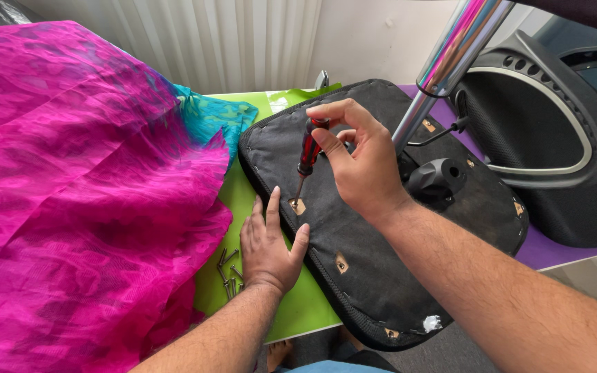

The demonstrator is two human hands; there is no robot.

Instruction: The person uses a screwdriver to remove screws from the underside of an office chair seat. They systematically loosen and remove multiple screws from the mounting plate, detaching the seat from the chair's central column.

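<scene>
A green-topped table (298, 311) stands before white curtains and a pale wall, carrying an upturned chair seat (374, 255) whose black fabric underside faces up. Near the seat's left edge, a red-and-black-handled screwdriver (307, 153) stands almost upright, its tip in a small cut-out hole (298, 205) in the fabric. The right hand (357, 162) is wrapped around the handle from above, fingers curled tight on it. The left hand (267, 245) lies flat and spread, palm down, across the seat's left rim just beside that hole, holding nothing. A few loose screws (228, 271) lie on the table just left of this hand. Farther left, pink and teal gauzy cloth (84, 193) piles up. On the right, a chrome column (450, 59) rises from the seat, with a black chair backrest (554, 131) beyond.
</scene>
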